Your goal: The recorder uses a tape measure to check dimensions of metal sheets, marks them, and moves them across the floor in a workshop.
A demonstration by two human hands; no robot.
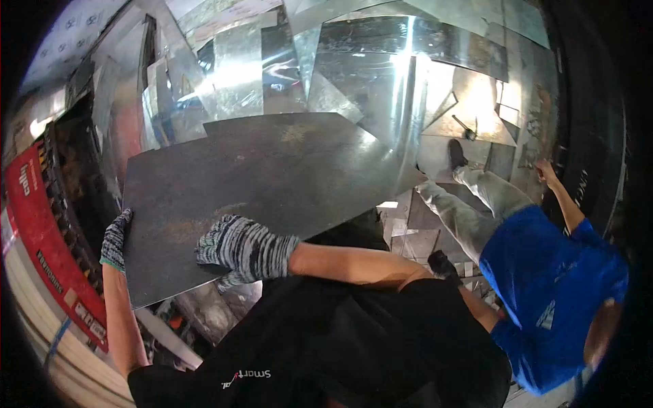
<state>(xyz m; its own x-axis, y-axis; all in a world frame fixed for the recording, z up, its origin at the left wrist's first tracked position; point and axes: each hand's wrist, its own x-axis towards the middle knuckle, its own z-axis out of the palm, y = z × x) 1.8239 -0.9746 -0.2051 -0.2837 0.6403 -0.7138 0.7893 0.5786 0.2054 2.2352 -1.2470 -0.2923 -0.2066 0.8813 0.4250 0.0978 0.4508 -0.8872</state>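
Note:
A large dark grey metal sheet [272,170] with angled corners and a few rust-brown patches spans the space in front of me. My left hand [117,238], in a black-and-white knit glove, is closed on the sheet's left edge. Wearing a matching glove, my right hand [246,248] grips the near edge, fingers lying over the top face and thumb below the rim. The sheet's underside is hidden from me. Its right-hand corner reaches close to a co-worker's trouser leg [469,204].
On the right stands a co-worker in a blue shirt [544,272], one hand dark-gloved [443,264]. Shiny metal sheets [354,64] lie or lean beyond. A red panel [51,251] and long pale strips [41,319] are at left; offcuts [415,241] litter the floor.

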